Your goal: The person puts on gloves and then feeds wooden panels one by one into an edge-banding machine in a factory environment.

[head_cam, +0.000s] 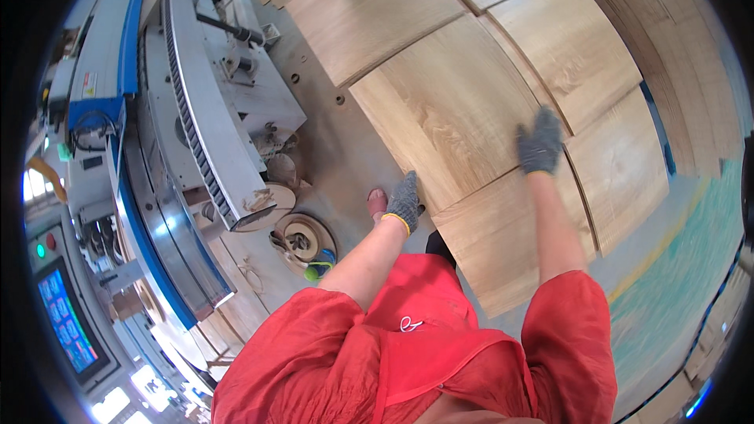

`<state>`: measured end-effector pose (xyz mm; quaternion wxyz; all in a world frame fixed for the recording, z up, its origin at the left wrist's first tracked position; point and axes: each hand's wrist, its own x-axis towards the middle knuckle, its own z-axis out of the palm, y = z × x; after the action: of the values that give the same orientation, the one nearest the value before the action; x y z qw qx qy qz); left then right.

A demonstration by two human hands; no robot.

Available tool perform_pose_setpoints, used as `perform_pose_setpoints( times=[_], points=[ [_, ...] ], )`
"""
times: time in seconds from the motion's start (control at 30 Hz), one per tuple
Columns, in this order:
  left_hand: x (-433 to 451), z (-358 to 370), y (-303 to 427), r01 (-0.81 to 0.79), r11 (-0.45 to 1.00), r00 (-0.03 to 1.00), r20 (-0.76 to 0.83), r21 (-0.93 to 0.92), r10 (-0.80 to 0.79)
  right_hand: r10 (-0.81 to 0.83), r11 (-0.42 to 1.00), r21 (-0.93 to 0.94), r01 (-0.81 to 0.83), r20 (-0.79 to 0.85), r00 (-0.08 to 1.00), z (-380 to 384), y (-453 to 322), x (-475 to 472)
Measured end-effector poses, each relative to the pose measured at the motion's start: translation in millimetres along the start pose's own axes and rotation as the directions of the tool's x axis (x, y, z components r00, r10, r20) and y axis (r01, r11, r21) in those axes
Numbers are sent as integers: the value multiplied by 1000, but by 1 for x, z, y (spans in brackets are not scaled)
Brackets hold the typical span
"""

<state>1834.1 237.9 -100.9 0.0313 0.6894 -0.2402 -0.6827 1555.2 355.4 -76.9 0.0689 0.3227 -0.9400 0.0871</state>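
Note:
Wood-grain panels lie in stacks before me. My left hand (405, 202), in a grey knit glove with a yellow cuff, is at the left edge of the middle panel (442, 112); whether its fingers grip that edge is not clear. My right hand (539, 141), gloved alike and slightly blurred, is over the same panel's right edge with thumb and fingers apart, holding nothing. A nearer panel (512, 241) lies below the middle one, and another panel (377, 6) is beyond it. More panels (565, 53) are to the right, across a narrow gap.
On the left stands a long machine with a roller rail (197, 112) and a lit control screen (68, 318). Rolls of edge-banding strip (303, 241) are on the floor near its end. Darker boards (665, 59) are stacked at the far right, beside a green floor area (671, 282).

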Motion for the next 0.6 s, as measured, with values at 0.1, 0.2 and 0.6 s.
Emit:
perform_pose_setpoints(
  times=[0.1,0.2,0.6],
  points=[
    [21,-5,22,-343,898,925,-65,275,374,77,994,-93,-59,207,975,12,16,14],
    [50,1,80,-488,776,865,-108,-399,489,52,992,-129,-3,375,926,9,-2,10],
    [135,-7,269,-834,524,498,-171,172,850,-293,934,249,257,117,949,79,-162,270]
  ],
)
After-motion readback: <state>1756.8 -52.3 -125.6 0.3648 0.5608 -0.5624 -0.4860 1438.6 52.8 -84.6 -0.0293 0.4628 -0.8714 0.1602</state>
